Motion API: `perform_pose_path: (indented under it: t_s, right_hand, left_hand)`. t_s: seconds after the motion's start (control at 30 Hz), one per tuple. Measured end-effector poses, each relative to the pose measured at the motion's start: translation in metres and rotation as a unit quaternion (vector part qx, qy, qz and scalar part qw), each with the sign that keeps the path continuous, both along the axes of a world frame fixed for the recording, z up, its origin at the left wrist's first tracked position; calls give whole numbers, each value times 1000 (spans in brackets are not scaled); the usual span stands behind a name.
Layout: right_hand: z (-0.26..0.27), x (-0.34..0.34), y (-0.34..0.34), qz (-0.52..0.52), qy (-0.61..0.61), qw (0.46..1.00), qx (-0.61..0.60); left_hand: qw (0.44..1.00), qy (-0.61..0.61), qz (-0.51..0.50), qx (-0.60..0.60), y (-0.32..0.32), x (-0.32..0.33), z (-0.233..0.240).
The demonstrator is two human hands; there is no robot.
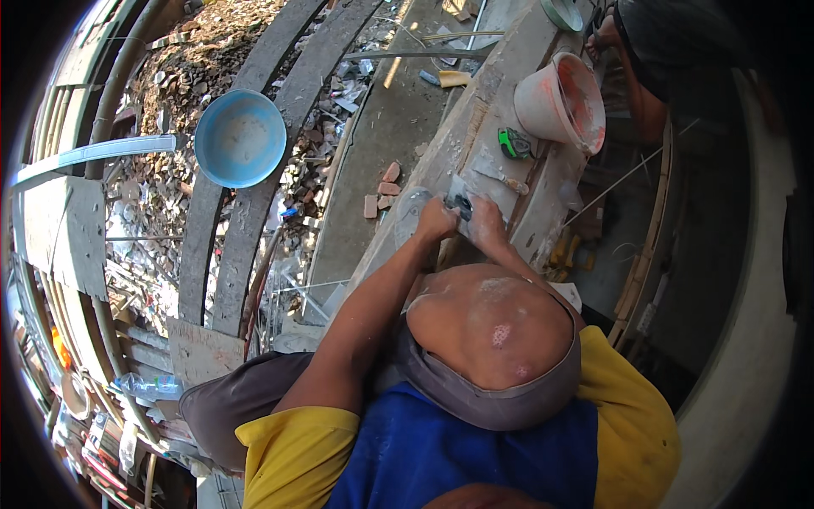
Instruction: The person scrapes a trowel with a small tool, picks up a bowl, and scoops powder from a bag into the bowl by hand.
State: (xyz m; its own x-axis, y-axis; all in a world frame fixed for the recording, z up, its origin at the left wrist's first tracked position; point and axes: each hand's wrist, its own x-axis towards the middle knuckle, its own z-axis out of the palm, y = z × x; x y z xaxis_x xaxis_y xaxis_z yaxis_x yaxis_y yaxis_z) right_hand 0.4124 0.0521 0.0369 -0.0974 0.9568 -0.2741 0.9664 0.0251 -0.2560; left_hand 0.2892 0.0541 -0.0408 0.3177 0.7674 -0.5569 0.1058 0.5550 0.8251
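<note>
My left hand (pixel 437 219) and my right hand (pixel 486 219) are close together over the wooden planks, in front of my bent knee. Between them they grip a small dark object (pixel 459 205) with a pale flat part; its exact kind is hidden by the fingers. Just beyond, a putty knife (pixel 502 178) coated in white dust lies on the plank. Further up the boards sit a green and black tape measure (pixel 514 144) and a white plastic bucket (pixel 547 102) stained red inside, which leans on its side.
A blue basin (pixel 240 138) rests on two weathered planks (pixel 219 254) at the left, above rubble. Broken bricks (pixel 389 188) lie on the concrete below. Another person's bare leg (pixel 642 102) is at the upper right. The plank's right edge borders a dark drop.
</note>
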Motion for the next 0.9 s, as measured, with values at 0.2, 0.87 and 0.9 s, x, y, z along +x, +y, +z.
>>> perform_pose_path:
  t_s: [0.2, 0.87, 0.9]
  right_hand:
    - [1, -3, 7, -7, 3, 1000, -3]
    - [-6, -9, 16, -25, -10, 1000, -8]
    - [-6, -9, 10, -24, -8, 1000, -7]
  left_hand:
    - [1000, -9, -11, -10, 2, 0, -4]
    - [999, 11, 0, 43, 5, 2, 0]
    - [999, 13, 1, 44, 3, 1, 0]
